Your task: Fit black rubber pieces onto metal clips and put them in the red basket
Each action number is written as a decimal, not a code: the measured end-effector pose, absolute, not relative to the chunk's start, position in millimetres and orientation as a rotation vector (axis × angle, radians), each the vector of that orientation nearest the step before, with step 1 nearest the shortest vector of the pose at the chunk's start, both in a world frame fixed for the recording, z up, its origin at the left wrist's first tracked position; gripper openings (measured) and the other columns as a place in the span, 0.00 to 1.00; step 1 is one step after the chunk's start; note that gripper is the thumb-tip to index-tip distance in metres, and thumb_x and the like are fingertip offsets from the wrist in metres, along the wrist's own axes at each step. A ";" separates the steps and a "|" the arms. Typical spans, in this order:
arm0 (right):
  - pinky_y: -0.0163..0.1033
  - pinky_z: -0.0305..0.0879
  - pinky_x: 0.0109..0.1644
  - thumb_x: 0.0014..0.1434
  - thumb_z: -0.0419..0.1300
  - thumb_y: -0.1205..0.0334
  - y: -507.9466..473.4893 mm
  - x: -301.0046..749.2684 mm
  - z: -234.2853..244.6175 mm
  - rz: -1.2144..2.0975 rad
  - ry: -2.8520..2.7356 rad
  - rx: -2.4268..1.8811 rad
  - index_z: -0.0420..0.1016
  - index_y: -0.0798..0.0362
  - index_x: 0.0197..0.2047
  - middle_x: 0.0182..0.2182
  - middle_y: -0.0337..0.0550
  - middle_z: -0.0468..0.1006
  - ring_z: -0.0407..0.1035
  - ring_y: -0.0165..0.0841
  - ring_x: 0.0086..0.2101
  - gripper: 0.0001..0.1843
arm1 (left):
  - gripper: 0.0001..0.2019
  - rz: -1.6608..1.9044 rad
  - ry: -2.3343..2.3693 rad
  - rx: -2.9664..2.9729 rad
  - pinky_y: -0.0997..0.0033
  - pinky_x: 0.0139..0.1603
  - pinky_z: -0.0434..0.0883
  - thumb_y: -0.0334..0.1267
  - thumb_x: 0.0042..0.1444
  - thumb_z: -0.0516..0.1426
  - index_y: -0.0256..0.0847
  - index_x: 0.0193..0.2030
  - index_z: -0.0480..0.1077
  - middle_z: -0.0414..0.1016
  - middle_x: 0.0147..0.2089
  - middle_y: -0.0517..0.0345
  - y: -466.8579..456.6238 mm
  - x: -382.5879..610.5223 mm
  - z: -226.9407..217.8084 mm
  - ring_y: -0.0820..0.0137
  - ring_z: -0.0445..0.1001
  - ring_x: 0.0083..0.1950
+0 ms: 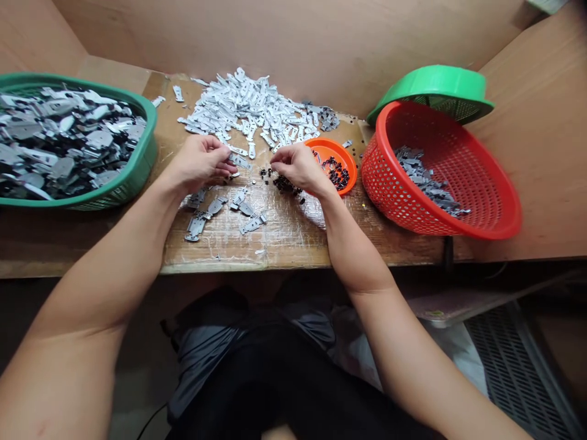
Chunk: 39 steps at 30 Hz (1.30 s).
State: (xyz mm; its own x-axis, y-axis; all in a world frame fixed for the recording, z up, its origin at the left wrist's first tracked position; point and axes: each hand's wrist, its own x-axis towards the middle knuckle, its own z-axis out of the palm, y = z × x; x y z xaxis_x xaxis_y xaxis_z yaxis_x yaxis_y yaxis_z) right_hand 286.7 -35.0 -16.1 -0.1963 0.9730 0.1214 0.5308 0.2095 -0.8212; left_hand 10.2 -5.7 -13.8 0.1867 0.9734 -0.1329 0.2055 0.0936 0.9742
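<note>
My left hand [204,162] is closed on a flat grey metal part [239,161], which sticks out to the right between thumb and fingers. My right hand [298,166] has its thumb and fingertips pinched together above a scatter of small black pieces [285,184]; whatever is in the pinch is too small to make out. Just right of it sits an orange dish [352,164] holding more small black pieces. Below my left hand lie several grey hinged metal parts [197,225]. Beyond both hands is a heap of light metal parts [247,104].
At the left stands a green basket [149,134] full of metal and black parts. A red basket [380,183] leans at the right with thin grey pieces inside; a bright green basket [444,79] rests behind it. Wooden panels [321,43] enclose the tabletop [302,250].
</note>
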 end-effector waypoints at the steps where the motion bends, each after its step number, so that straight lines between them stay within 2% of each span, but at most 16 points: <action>1: 0.50 0.75 0.52 0.66 0.77 0.67 -35.2 288.1 -15.6 0.824 -1.878 -1.418 0.83 0.48 0.37 0.32 0.39 0.78 0.73 0.38 0.40 0.08 | 0.18 0.887 1.279 1.325 0.49 0.52 0.83 0.40 0.64 0.79 0.48 0.39 0.73 0.86 0.33 0.53 -4.9 9.3 -12.7 0.58 0.89 0.43; 3: 0.51 0.75 0.54 0.65 0.76 0.68 -35.5 286.6 -15.8 0.784 -1.983 -1.433 0.84 0.48 0.37 0.33 0.40 0.79 0.74 0.40 0.42 0.08 | 0.17 0.918 1.325 1.300 0.49 0.54 0.83 0.39 0.67 0.77 0.47 0.40 0.72 0.84 0.31 0.57 -3.1 8.0 -11.9 0.61 0.87 0.43; 7: 0.54 0.76 0.59 0.66 0.73 0.70 -31.1 273.6 -20.9 0.619 -2.173 -1.447 0.82 0.46 0.35 0.35 0.45 0.82 0.76 0.45 0.45 0.11 | 0.21 0.940 1.369 1.292 0.48 0.55 0.82 0.46 0.68 0.79 0.48 0.40 0.71 0.81 0.31 0.63 -0.6 7.7 -12.8 0.63 0.85 0.42; 11: 0.55 0.73 0.61 0.65 0.72 0.77 -21.2 265.4 -29.3 0.543 -2.292 -1.485 0.71 0.44 0.30 0.36 0.48 0.81 0.77 0.48 0.47 0.21 | 0.23 0.898 1.346 1.298 0.50 0.53 0.79 0.50 0.67 0.81 0.49 0.40 0.71 0.81 0.31 0.61 -4.0 10.0 -10.2 0.62 0.86 0.45; 14: 0.55 0.73 0.60 0.67 0.74 0.75 -19.7 266.1 -30.0 0.549 -2.231 -1.500 0.68 0.44 0.32 0.36 0.48 0.80 0.76 0.48 0.47 0.23 | 0.24 0.922 1.328 1.296 0.51 0.51 0.77 0.49 0.63 0.82 0.48 0.39 0.72 0.81 0.31 0.59 -5.5 10.8 -10.5 0.62 0.86 0.43; 16: 0.53 0.75 0.57 0.71 0.76 0.67 -23.2 266.0 -26.1 0.617 -2.137 -1.470 0.72 0.43 0.35 0.36 0.47 0.80 0.76 0.47 0.46 0.19 | 0.27 0.901 1.294 1.319 0.51 0.51 0.75 0.54 0.60 0.84 0.48 0.40 0.72 0.81 0.32 0.59 -3.5 10.0 -14.6 0.61 0.86 0.45; 18: 0.51 0.76 0.51 0.75 0.78 0.55 -28.5 262.4 -21.0 0.782 -2.002 -1.410 0.77 0.44 0.40 0.36 0.45 0.81 0.74 0.44 0.43 0.16 | 0.30 0.881 1.237 1.358 0.51 0.50 0.73 0.62 0.56 0.84 0.49 0.40 0.72 0.80 0.31 0.60 -0.4 8.6 -21.1 0.60 0.86 0.47; 20: 0.47 0.73 0.44 0.75 0.81 0.42 -33.2 255.0 -18.1 0.972 -1.837 -1.348 0.78 0.44 0.42 0.35 0.41 0.80 0.71 0.39 0.38 0.21 | 0.33 0.900 1.175 1.395 0.50 0.49 0.73 0.67 0.54 0.84 0.49 0.40 0.72 0.79 0.30 0.61 2.1 7.4 -28.0 0.59 0.86 0.46; 22: 0.45 0.67 0.39 0.70 0.84 0.30 -35.3 245.9 -19.4 1.093 -1.684 -1.318 0.78 0.43 0.43 0.33 0.36 0.77 0.66 0.36 0.34 0.30 | 0.34 0.923 1.129 1.412 0.49 0.49 0.73 0.69 0.53 0.83 0.50 0.40 0.71 0.80 0.30 0.61 3.7 6.5 -33.5 0.59 0.86 0.45; 25: 0.43 0.58 0.35 0.61 0.88 0.20 -33.6 235.8 -27.0 1.170 -1.527 -1.335 0.76 0.42 0.41 0.29 0.31 0.70 0.60 0.34 0.31 0.39 | 0.36 0.920 1.083 1.407 0.48 0.51 0.74 0.70 0.48 0.84 0.50 0.41 0.72 0.81 0.31 0.61 6.4 5.2 -38.8 0.60 0.86 0.44; 28: 0.43 0.53 0.34 0.58 0.89 0.19 -30.6 233.4 -33.7 1.230 -1.436 -1.373 0.76 0.42 0.39 0.26 0.28 0.66 0.56 0.32 0.29 0.41 | 0.35 0.924 1.048 1.392 0.48 0.51 0.74 0.67 0.47 0.85 0.49 0.42 0.73 0.82 0.31 0.61 10.0 4.8 -41.2 0.61 0.86 0.44; 31: 0.42 0.52 0.32 0.58 0.90 0.18 -30.6 234.3 -35.0 1.260 -1.412 -1.382 0.76 0.43 0.38 0.25 0.27 0.66 0.54 0.32 0.28 0.42 | 0.28 0.924 1.079 1.389 0.48 0.52 0.77 0.57 0.57 0.83 0.48 0.42 0.73 0.83 0.32 0.59 8.7 7.4 -38.6 0.61 0.88 0.44; 34: 0.41 0.53 0.33 0.56 0.91 0.19 -32.3 233.5 -33.8 1.236 -1.450 -1.280 0.77 0.44 0.39 0.27 0.28 0.69 0.57 0.31 0.29 0.42 | 0.19 0.934 1.205 1.354 0.48 0.56 0.83 0.45 0.66 0.79 0.47 0.42 0.72 0.82 0.31 0.58 -1.4 12.2 -28.7 0.59 0.89 0.45; 39: 0.40 0.53 0.35 0.58 0.92 0.25 -32.9 230.1 -35.6 1.166 -1.489 -1.190 0.80 0.47 0.39 0.29 0.31 0.73 0.61 0.32 0.33 0.39 | 0.11 0.929 1.249 1.250 0.48 0.66 0.88 0.32 0.69 0.73 0.46 0.41 0.75 0.85 0.34 0.53 -21.9 17.5 -6.8 0.50 0.95 0.54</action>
